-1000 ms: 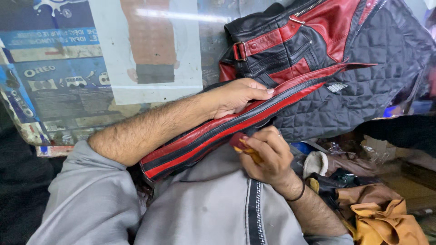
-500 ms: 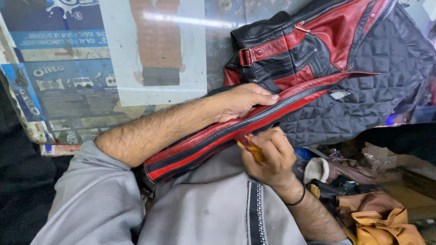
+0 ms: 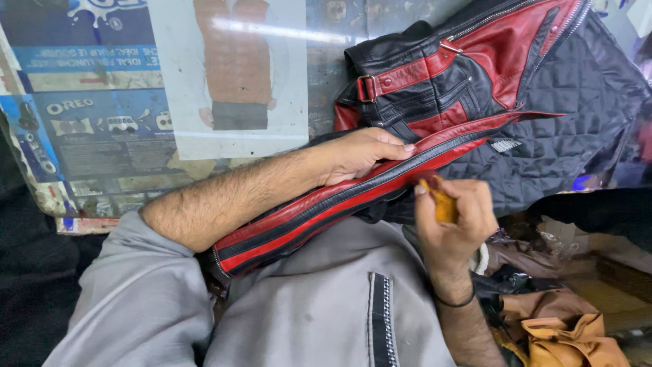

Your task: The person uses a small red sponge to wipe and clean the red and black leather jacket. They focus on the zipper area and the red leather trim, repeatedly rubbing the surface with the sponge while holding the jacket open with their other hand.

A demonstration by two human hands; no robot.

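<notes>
Jacket (image 3: 475, 88), one only, red and black leather with a dark quilted lining, lies spread on the bench (image 3: 122, 143) beyond the fingers, its long striped edge running back under the left forearm toward the lap. Against half a second ago, little has moved: the left hand (image 3: 360, 155) stays pressed flat on the striped band and the right hand (image 3: 451, 217) has crept slightly along that edge, so the work looks to be going on at the same spot rather than finishing. Left fingers (image 3: 397, 146) lie extended, palm down, pinning the leather without closing round it. Right fingers (image 3: 424, 204) are curled tight round one small yellow tool (image 3: 441, 204), its tip touching the red strip just past the fingertips; what kind of tool it is I cannot tell. One printed sheet showing an orange vest lies under the bench's glass, well to the left of both hands. Tan leather pieces (image 3: 564, 333), at least two, are heaped below the right wrist, which wears one black band (image 3: 454, 300).
</notes>
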